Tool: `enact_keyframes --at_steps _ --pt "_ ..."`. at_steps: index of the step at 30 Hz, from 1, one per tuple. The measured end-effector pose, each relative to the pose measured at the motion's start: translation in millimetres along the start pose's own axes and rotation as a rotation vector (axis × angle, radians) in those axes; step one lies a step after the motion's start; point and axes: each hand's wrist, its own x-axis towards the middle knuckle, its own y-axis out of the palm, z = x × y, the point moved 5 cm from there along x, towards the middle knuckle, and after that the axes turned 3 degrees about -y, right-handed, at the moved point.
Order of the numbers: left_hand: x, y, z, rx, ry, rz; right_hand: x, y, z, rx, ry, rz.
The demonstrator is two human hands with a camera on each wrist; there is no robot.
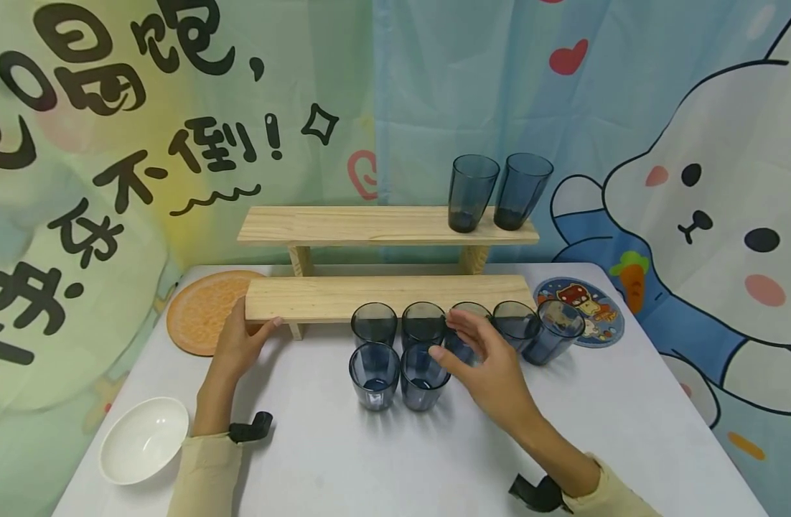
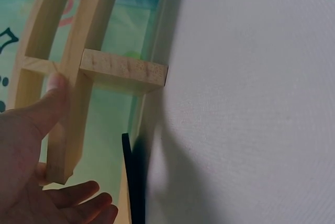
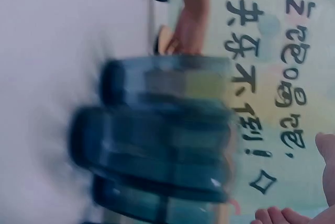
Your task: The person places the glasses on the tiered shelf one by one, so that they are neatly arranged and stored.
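My left hand (image 1: 235,348) grips the left end of the lower plank of a two-tier wooden shelf (image 1: 344,289). In the left wrist view the thumb presses on the plank (image 2: 74,114) while the other fingers spread past its end. Several blue-tinted drinking glasses (image 1: 375,380) stand grouped on the table before the shelf. My right hand (image 1: 492,370) is over the group, thumb and fingers apart, overlapping a front glass (image 1: 421,391) in the head view. The right wrist view shows blurred glasses (image 3: 157,140) and nothing between the thumb and fingertips.
Two more glasses (image 1: 471,194) stand on the upper plank (image 1: 344,224) at the right. An orange round mat (image 1: 198,316) and a white bowl (image 1: 143,441) lie at the left. A blue patterned round mat (image 1: 602,327) lies right of the shelf. A printed curtain (image 1: 421,86) hangs behind.
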Motion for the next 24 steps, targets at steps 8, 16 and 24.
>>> enact_keyframes --at_steps 8,16,24 --pt "-0.4 -1.3 -1.3 0.002 0.014 -0.004 -21.9 30 -28 -0.053 0.106 -0.014" --pt "-1.1 -0.2 -1.3 0.001 -0.015 0.007 -27.4 42 -42 -0.061 0.167 -0.028" --pt "-1.6 0.1 -2.9 0.000 -0.011 0.009 -28.0 44 -48 -0.150 0.200 -0.033"
